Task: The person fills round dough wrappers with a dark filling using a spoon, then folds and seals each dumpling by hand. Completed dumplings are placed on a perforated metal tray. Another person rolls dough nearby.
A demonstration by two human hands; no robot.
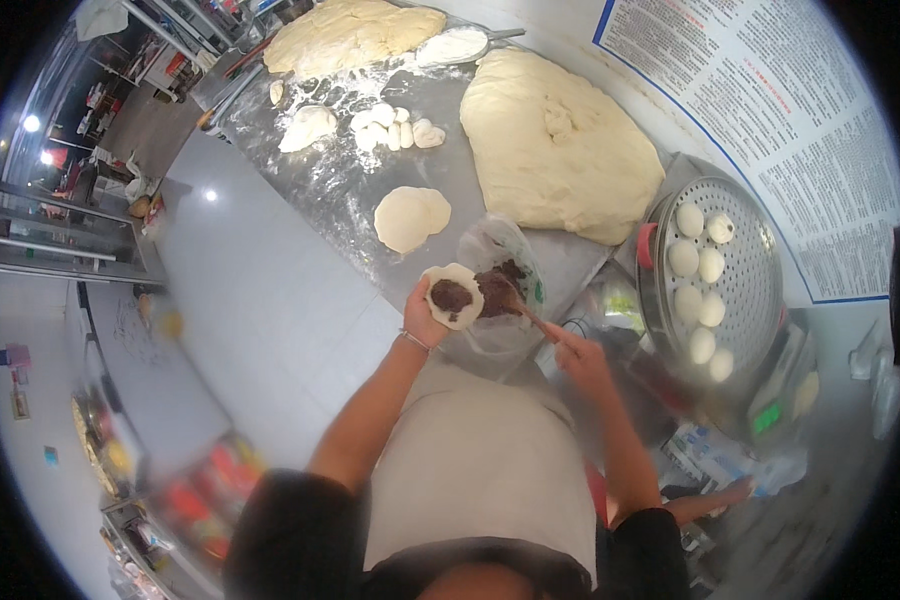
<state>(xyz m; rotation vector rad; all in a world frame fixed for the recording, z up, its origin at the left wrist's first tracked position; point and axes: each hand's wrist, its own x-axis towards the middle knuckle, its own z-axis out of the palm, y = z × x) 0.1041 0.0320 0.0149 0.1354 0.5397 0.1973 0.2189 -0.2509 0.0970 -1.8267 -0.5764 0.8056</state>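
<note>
My left hand holds a round dough wrapper with dark brown filling in its middle. My right hand grips the handle of a reddish-brown spatula. Its far end is in a mass of dark filling in a plastic-lined container, right beside the wrapper. Just beyond my left hand, a flattened dough disc lies on the floured worktop. The spatula's tip cannot be made out against the filling.
Behind are a big dough slab, another dough mass, small dough pieces and a flour scoop. At right, a perforated steamer tray holds several white buns. Another person's hand shows lower right, below a scale.
</note>
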